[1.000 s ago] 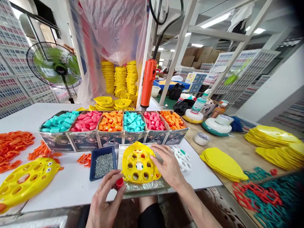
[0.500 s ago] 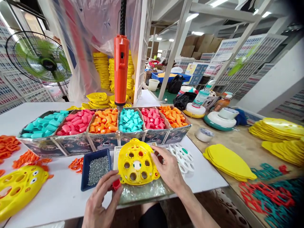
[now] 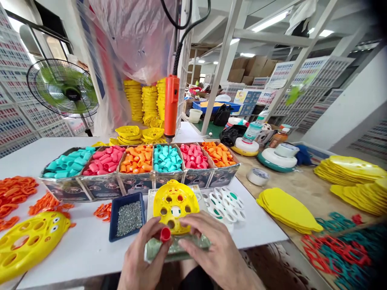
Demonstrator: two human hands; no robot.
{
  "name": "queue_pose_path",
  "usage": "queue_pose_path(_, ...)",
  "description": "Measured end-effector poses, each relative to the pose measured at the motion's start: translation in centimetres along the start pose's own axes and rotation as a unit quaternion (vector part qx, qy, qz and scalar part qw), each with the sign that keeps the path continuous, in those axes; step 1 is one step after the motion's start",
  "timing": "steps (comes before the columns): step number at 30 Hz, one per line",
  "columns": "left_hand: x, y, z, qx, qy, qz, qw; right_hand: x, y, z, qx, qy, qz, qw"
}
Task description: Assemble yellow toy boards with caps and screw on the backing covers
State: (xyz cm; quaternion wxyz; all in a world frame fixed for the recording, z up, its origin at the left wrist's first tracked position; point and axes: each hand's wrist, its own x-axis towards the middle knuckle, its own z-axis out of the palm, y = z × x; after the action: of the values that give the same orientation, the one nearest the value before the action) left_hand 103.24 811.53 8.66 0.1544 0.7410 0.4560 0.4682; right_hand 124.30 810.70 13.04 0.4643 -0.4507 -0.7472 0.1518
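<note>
Handling the glossy, round-mouthed red cup [image 3: 165, 234] seems the step in hand — the left hand [image 3: 141, 254] pinches it near the surface [image 3: 90, 249]'s front edge; the next move likely calls for a steady grip; the right hand [image 3: 216, 241] is half spread beside the holed yellow shell [image 3: 175, 202].

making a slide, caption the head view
Left hand holding a hollow red piece, right hand beside it, near a yellow shell.
</note>
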Motion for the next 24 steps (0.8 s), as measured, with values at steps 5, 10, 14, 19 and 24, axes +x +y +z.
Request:
queue_pose_path(5,0.7,1.4,1.0,-0.050,0.004,0.009,0.999,-0.1,-1.5,1.7,0.005,-0.022,-0.004,1.000)
queue_pose_path(10,0.1,1.0,0.9,-0.017,0.031,0.031,0.999,-0.3,-1.1,3.1,0.005,-0.001,0.008,1.000)
queue_pose_path(14,-0.2,0.5,1.1,-0.008,0.043,0.052,0.998,-0.3,-1.0,3.8,0.008,0.009,0.002,1.000)
queue_pose_path(19,0.1,0.1,1.0,-0.032,0.045,0.042,0.998,0.8,-1.2,2.9,-0.005,-0.026,-0.004,1.000)
queue_pose_path(24,0.5,-0.5,1.2,-0.041,0.035,0.035,0.998,1.3,-1.0,2.7,-0.008,-0.053,0.039,0.998)
